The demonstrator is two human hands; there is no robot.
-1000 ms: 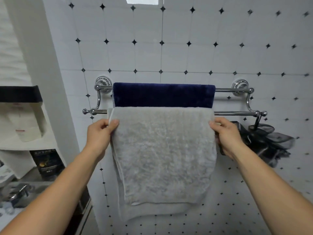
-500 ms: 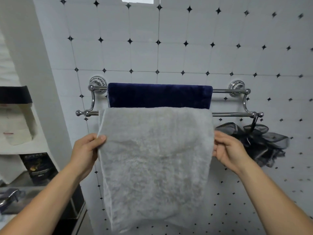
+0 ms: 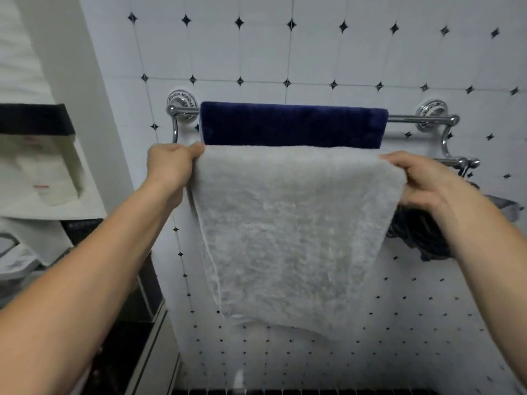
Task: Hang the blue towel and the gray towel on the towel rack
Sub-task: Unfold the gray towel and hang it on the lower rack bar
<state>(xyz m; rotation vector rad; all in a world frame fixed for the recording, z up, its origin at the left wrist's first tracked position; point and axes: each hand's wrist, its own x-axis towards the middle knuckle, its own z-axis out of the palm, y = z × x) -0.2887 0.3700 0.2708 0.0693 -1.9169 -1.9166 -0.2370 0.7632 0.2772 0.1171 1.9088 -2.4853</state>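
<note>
A chrome double-bar towel rack (image 3: pixel 419 119) is fixed to the tiled wall. The blue towel (image 3: pixel 293 125) hangs over its upper back bar. In front of it the gray towel (image 3: pixel 296 232) hangs down, its top fold level with the lower front bar, which it hides. My left hand (image 3: pixel 171 163) pinches the gray towel's top left corner. My right hand (image 3: pixel 422 181) grips its top right corner. The towel's left side hangs shorter than its right.
A dark mesh bath sponge (image 3: pixel 419 235) hangs from the rack's right end, behind my right wrist. At the left stand a white wall corner (image 3: pixel 85 109) and shelves with a white box (image 3: pixel 42 169). A dark counter edge (image 3: pixel 148 283) lies below them.
Both hands went from the towel's sides up to its top corners by the front bar. The gray towel was pulled up and its lower edge now hangs higher.
</note>
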